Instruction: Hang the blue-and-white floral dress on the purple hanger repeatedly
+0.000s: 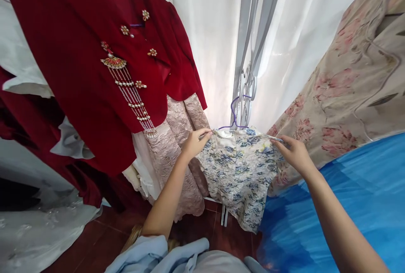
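A short-sleeved white top with blue floral print hangs from a thin purple hanger in front of me. At its left shoulder, my left hand is closed in a pinch, with a bit of slim metal showing between the fingers. My right hand pinches a slim silvery clip-like piece at the right shoulder of the top. Both arms are stretched forward, and the top hangs between my hands. The exact shape of the metal pieces is too small to make out.
Left, a dark red jacket with beaded ornaments hangs over a pink textured skirt. White metal hooks and a post stand behind the top. On the right are a beige floral dress and blue tulle. Reddish tiles cover the floor.
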A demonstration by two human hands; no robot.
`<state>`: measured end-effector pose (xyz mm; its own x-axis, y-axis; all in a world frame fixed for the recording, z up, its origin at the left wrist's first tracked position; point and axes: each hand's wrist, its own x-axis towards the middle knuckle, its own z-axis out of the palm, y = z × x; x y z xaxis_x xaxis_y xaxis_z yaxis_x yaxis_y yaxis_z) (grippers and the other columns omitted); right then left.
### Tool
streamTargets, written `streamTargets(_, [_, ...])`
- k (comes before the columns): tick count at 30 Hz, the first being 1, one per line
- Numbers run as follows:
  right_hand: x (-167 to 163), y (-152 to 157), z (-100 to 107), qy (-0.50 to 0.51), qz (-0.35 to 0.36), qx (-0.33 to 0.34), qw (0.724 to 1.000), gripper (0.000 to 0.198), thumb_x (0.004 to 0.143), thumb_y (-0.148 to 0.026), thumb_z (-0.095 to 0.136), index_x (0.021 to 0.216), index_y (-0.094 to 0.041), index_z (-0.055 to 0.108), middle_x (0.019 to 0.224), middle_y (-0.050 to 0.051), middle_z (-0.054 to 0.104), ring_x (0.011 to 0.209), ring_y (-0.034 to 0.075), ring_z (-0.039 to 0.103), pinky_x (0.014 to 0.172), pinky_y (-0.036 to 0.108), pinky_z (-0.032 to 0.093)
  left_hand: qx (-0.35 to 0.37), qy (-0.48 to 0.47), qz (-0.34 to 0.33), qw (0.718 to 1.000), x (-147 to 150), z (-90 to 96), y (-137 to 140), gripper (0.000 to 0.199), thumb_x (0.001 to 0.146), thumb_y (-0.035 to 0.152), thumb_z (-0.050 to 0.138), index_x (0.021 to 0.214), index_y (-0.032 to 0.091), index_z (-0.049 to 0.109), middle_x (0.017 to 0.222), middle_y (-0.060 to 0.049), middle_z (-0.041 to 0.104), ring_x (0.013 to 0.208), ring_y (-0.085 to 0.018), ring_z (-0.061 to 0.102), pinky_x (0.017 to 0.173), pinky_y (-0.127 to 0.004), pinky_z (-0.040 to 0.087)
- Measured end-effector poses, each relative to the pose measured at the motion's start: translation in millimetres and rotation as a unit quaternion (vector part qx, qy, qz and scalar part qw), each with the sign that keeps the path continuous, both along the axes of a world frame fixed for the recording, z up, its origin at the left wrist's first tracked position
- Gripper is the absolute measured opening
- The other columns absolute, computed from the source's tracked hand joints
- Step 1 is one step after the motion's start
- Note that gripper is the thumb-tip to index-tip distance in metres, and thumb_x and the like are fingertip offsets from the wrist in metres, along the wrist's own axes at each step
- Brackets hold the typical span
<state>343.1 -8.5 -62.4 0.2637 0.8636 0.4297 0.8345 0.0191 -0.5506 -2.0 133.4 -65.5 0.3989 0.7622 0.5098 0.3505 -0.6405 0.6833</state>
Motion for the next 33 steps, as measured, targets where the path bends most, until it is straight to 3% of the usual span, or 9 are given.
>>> streamTargets(6, [-9.6, -15.3, -16.0, 0.048, -0.002, 0.028, 0.998, 0.037, 0.089, -0.058, 0.055, 0.081, -0.023, 0.064, 0.061, 0.0, 0.054, 0.054, 0.02, 0.049, 0.056, 0.033, 0.038, 0.004, 0.002, 0.006, 1.0, -9.7, -9.0, -6.6, 0.029, 0.096, 0.038, 0.055, 0.108, 0.02, 0.074, 0.111, -0.004, 0.076, 0.106, -0.022, 0.07, 0.098, -0.033, 0.052])
streamTargets(11, [-18.7, -30.7, -31.3, 0.089, -0.011, 0.038, 0.995, 0.035, 0.09, -0.057, 0.055, 0.095, -0.024, 0.066, 0.055, -0.004, 0.045, 0.05, 0.018, 0.041, 0.051, 0.032, 0.034, 0.001, -0.015, 0.025, 1.0, -15.0, -20.6, -5.0, 0.033, 0.099, 0.037, 0.052, 0.118, 0.018, 0.071, 0.122, -0.008, 0.073, 0.117, -0.023, 0.067, 0.106, -0.034, 0.049])
streamTargets(19, [-13.9, -30.4, -47.5, 0.079, -0.009, 0.068, 0.994, 0.038, 0.096, -0.055, 0.051, 0.103, -0.021, 0.067, 0.079, 0.001, 0.064, 0.061, 0.016, 0.049, 0.06, 0.028, 0.041, 0.031, -0.03, 0.019, 0.999, -16.4, -31.0, 5.9, 0.032, 0.099, 0.036, 0.053, 0.121, 0.02, 0.071, 0.121, -0.007, 0.074, 0.115, -0.022, 0.067, 0.105, -0.036, 0.051])
streamTargets(25, [-17.1, -28.2, -60.7, 0.099, -0.034, 0.09, 0.99, 0.038, 0.097, -0.054, 0.051, 0.103, -0.02, 0.067, 0.081, 0.002, 0.067, 0.06, 0.015, 0.051, 0.059, 0.028, 0.043, 0.055, -0.037, 0.009, 0.998, -17.6, -38.8, 13.2, 0.029, 0.1, 0.033, 0.053, 0.121, 0.022, 0.07, 0.121, -0.005, 0.073, 0.115, -0.02, 0.067, 0.105, -0.035, 0.05])
streamTargets(30, [-19.1, -20.0, -49.7, 0.035, -0.042, 0.12, 0.991, 0.036, 0.096, -0.052, 0.054, 0.109, -0.022, 0.07, 0.096, 0.007, 0.072, 0.084, 0.024, 0.066, 0.077, 0.036, 0.052, 0.077, -0.051, 0.002, 0.996, -16.4, -32.2, 20.4, 0.027, 0.1, 0.031, 0.055, 0.117, 0.02, 0.072, 0.117, -0.007, 0.074, 0.112, -0.021, 0.068, 0.102, -0.036, 0.052])
streamTargets(33, [-30.1, -11.7, -31.5, -0.042, -0.054, 0.173, 0.983, 0.038, 0.094, -0.05, 0.058, 0.117, -0.023, 0.07, 0.11, 0.012, 0.07, 0.105, 0.031, 0.064, 0.093, 0.047, 0.05, 0.103, -0.049, -0.011, 0.993, -12.4, -23.7, 21.0, 0.024, 0.099, 0.029, 0.056, 0.115, 0.02, 0.072, 0.114, -0.007, 0.074, 0.11, -0.021, 0.068, 0.1, -0.036, 0.052])
